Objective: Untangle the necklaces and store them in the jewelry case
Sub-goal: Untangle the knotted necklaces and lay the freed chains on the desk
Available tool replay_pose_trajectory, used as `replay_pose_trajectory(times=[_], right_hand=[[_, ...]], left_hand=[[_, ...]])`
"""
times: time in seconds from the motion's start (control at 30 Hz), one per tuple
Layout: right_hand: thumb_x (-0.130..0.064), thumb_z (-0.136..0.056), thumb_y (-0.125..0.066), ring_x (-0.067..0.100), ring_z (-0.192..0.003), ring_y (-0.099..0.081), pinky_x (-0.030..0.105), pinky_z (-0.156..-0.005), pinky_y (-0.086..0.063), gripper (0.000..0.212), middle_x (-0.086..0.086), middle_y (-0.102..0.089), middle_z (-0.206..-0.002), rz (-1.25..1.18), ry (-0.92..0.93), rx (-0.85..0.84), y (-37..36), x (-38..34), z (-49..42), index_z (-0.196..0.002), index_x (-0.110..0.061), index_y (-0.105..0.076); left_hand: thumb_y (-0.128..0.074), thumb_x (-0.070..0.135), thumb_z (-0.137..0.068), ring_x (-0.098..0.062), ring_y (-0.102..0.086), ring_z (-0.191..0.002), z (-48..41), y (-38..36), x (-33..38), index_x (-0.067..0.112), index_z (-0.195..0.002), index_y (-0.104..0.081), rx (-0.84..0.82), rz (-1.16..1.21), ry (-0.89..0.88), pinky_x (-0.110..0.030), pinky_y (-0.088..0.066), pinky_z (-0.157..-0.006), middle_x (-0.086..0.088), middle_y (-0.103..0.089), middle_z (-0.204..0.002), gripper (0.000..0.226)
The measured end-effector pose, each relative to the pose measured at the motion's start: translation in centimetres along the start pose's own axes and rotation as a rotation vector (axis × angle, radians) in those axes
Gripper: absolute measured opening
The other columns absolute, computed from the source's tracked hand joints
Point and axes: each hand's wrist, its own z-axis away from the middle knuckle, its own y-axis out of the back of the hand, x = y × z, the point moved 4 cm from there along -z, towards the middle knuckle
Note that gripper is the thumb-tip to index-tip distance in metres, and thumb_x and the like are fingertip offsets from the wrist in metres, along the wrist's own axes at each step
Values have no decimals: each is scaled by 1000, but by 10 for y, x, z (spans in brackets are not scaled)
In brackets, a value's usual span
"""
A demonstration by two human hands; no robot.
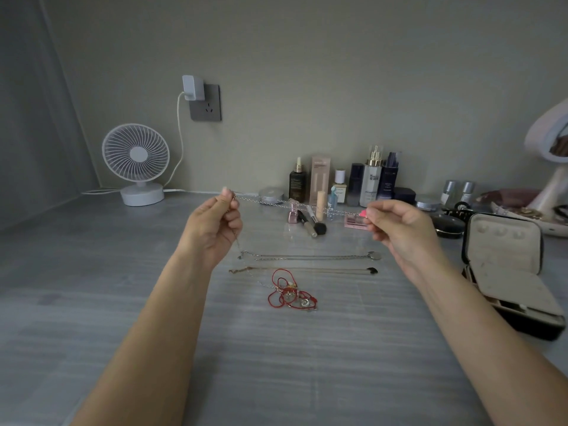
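A tangle of red cord necklaces [290, 292] lies nearest on the grey streaked surface [123, 287]. Beyond it, a thin gold chain [304, 269] and a silver pendant necklace [313, 257] lie straight. Above them, the left hand [215, 229] and right hand [399, 229] each pinch one end of a silver link chain [295, 205]. An open black jewelry case [504, 250] sits to the right.

The round white stand mirror [541, 139] at the far right is cut by the picture's edge. The near tangle of red cords and small charms [290, 295] is too fine to count its strands. The far cosmetic bottles [373, 179] carry labels too small to read.
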Motion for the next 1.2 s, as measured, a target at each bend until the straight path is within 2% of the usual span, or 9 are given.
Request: replay_pose_trajectory(times=[0.1,0.37,0.47,0.57,0.73,0.8,0.93,1.07,1.2], right_hand=[[-1,-84,-60,0,-52,-59,15,-53,-47,11,-4,-67,-60,-4,-1,13,1,1,-3,-85,-12,-64],[-2,-84,-61,8,-62,-59,20,-59,-48,11,4,-66,-75,216,-129,-1,1,0,-25,-94,-4,-64],[-2,-84,-61,8,-60,-58,17,-55,-50,10,4,-66,-75,215,-116,3,-2,-11,-40,-92,-6,-65],[-3,-83,-62,7,-58,-58,15,-52,-49,7,4,-66,-73,210,-78,-18,-9,-20,-51,-87,-8,-66],[-3,-83,-63,8,-58,-58,16,-53,-48,9,4,-66,-71,215,-93,-31,-24,-14,-61,-92,-4,-66],[-3,-83,-63,9,-59,-56,16,-53,-47,9,4,-65,-70,204,-115,-30,-27,-8,-62,-92,-3,-66],[-3,-85,-61,11,-59,-56,20,-56,-46,8,4,-64,-70,248,-166,-25,-23,14,-66,-92,-2,-65],[-3,-84,-61,9,-59,-56,14,-49,-44,6,5,-66,-75,355,-225,-31,-11,41,-68,-88,-6,-66],[-2,-83,-63,12,-59,-54,13,-53,-45,5,6,-65,-73,457,-208,-46,-3,60,-71,-84,-4,-67]], left_hand=[[-48,14,-94,-2,-39,-42,-2,-1,4,13,-72,-51,-25,-75,-32,-11,-33,-41,6,-53,-54,22],[-54,10,-92,-3,-39,-41,-24,-2,15,7,-70,-54,3,-689,46,-12,-34,-39,-3,-49,-62,22],[-53,8,-92,-3,-40,-41,-39,-14,39,6,-73,-54,-24,-771,33,-11,-34,-39,-6,-47,-65,19],[-56,9,-90,-10,-38,-53,-52,-24,66,4,-77,-57,-54,-912,25,-12,-36,-40,-6,-48,-67,15],[-58,11,-89,-12,-38,-55,-76,-20,81,2,-82,-59,-55,-1070,55,-13,-37,-39,-6,-50,-67,11],[-59,12,-89,-13,-39,-54,-83,-16,75,2,-83,-60,-60,-1126,70,-14,-37,-40,-6,-51,-67,12],[-59,14,-89,-15,-37,-51,-95,3,45,6,-70,-55,-86,-1269,131,-17,-35,-39,-7,-51,-64,21],[-54,20,-92,-18,-35,-51,-97,28,2,8,-67,-50,-93,-1378,224,-22,-34,-49,-8,-46,-64,28],[-50,22,-94,-14,-39,-42,-93,35,-31,10,-57,-47,-165,-1555,217,-18,-33,-43,-4,-43,-52,39]])
